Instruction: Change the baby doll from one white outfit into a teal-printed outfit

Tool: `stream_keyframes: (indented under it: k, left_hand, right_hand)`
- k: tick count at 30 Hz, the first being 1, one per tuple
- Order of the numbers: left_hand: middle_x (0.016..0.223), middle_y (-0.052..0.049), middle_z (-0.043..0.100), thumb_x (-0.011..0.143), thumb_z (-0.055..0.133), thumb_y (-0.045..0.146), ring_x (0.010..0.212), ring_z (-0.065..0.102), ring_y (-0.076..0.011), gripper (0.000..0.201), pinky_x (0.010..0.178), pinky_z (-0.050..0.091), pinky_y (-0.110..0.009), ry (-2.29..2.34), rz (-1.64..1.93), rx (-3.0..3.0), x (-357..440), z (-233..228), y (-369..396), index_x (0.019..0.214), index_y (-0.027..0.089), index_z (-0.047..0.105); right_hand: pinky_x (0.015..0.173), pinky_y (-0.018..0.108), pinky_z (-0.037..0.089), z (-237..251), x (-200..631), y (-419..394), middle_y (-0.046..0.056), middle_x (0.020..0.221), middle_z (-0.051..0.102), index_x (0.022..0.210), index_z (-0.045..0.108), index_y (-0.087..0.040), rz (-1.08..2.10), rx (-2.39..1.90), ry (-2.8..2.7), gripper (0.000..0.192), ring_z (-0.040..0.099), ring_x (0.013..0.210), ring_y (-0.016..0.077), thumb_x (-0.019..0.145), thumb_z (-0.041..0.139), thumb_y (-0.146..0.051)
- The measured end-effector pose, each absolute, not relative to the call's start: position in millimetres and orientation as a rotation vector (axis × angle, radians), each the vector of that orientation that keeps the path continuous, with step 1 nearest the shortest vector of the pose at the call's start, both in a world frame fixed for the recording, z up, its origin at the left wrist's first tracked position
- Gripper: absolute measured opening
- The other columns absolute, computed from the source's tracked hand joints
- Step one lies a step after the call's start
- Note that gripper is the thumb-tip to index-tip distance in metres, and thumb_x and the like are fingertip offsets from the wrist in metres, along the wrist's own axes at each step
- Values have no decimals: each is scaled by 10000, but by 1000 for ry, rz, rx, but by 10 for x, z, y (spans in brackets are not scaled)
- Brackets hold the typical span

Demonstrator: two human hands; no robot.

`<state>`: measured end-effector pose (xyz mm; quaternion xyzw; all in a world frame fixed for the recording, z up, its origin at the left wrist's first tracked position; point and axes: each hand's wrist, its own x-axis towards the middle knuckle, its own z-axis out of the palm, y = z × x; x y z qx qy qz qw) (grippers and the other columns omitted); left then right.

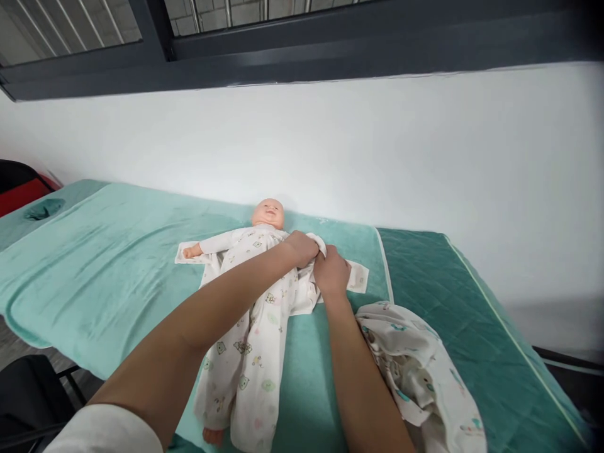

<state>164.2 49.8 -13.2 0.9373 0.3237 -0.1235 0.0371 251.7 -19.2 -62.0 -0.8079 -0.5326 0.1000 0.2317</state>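
A baby doll [268, 214] lies on its back on the mint blanket, its head toward the wall. It wears a white printed romper [268, 314]. Under it is spread another white garment, whose sleeve [358, 277] sticks out at the right. My left hand [303, 248] reaches across the doll's chest, fingers closed on the white romper sleeve [317, 242]. Close beside it, my right hand [333, 270] pinches the same bunched sleeve. The doll's arm on this side is hidden by my hands and the cloth. Its other hand [192, 251] lies out at the left.
A crumpled white printed cloth [425, 358] lies beside my right forearm. The mint blanket [117, 251] covers most of a padded bed with a dark green quilted cover [425, 270]. Behind runs a white wall [330, 145] under a dark window frame. A black chair [33, 396] stands at lower left.
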Motion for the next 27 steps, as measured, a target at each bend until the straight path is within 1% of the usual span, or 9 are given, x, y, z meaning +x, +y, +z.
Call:
stream_keyframes:
  k: [3, 7, 10, 15, 18, 20, 23, 25, 27]
  left_hand:
    - [1075, -195, 719, 795, 610, 83, 971, 669, -302, 227, 841, 467, -374, 974, -363, 2946, 1591, -84, 500, 989, 95, 726]
    - [989, -166, 729, 786, 616, 71, 888, 683, -271, 219, 766, 470, -348, 962, -411, 3025, 1530, 75, 492, 980, 108, 711]
    - [1002, -174, 724, 792, 605, 70, 895, 680, -288, 244, 742, 459, -355, 981, -423, 3071, 1448, 193, 502, 1020, 95, 687]
    - [1038, -161, 715, 797, 587, 61, 898, 681, -291, 289, 706, 445, -347, 1064, -488, 3153, 1209, 382, 522, 1075, 112, 645]
    - [1065, -157, 701, 793, 582, 51, 906, 683, -283, 337, 686, 441, -337, 1103, -502, 3214, 1079, 483, 492, 1122, 115, 618]
    - [1067, -158, 693, 806, 562, 48, 917, 680, -281, 331, 683, 441, -336, 1121, -487, 3230, 1025, 528, 462, 1127, 115, 610]
    - [1063, -157, 683, 820, 539, 38, 938, 670, -280, 314, 690, 444, -340, 1127, -473, 3245, 989, 567, 425, 1117, 116, 605]
    - [1065, -158, 676, 825, 527, 32, 941, 668, -281, 316, 684, 447, -342, 1136, -470, 3248, 981, 592, 408, 1122, 111, 599]
    - [1067, -160, 671, 826, 527, 33, 936, 669, -286, 322, 668, 448, -343, 1154, -461, 3239, 984, 622, 392, 1133, 104, 591]
  right_hand:
    - [910, 391, 387, -601, 2536, -198, 175, 1069, 717, 1112, 623, -156, 275, -2218, -1445, 355, 638, 1096, 311, 1011, 322, -315]
    - [861, 369, 388, -598, 2587, -206, 166, 1135, 690, 1139, 638, -164, 391, -2138, -1341, 351, 606, 1110, 307, 1002, 356, -322]
    - [814, 338, 387, -632, 2645, -201, 157, 1166, 668, 1176, 629, -171, 427, -2088, -1276, 343, 600, 1069, 282, 987, 377, -306]
    - [735, 316, 384, -726, 2749, -154, 127, 1007, 686, 1110, 639, -190, 496, -1999, -1185, 323, 599, 901, 254, 950, 394, -327]
    - [713, 309, 404, -779, 2805, -110, 119, 984, 690, 1010, 639, -190, 540, -1876, -1134, 296, 590, 877, 248, 894, 410, -337]
    - [711, 309, 425, -809, 2841, -91, 115, 974, 698, 940, 633, -187, 573, -1778, -1111, 280, 596, 871, 243, 850, 418, -342]
    - [673, 308, 439, -838, 2895, -84, 100, 899, 707, 863, 628, -187, 629, -1662, -1084, 275, 600, 791, 229, 793, 436, -370]
    - [638, 306, 433, -849, 2932, -84, 88, 836, 705, 824, 629, -186, 661, -1613, -1078, 274, 589, 734, 219, 757, 462, -392]
    - [631, 305, 433, -856, 2960, -77, 80, 808, 704, 814, 635, -184, 683, -1573, -1081, 278, 585, 725, 216, 727, 488, -403]
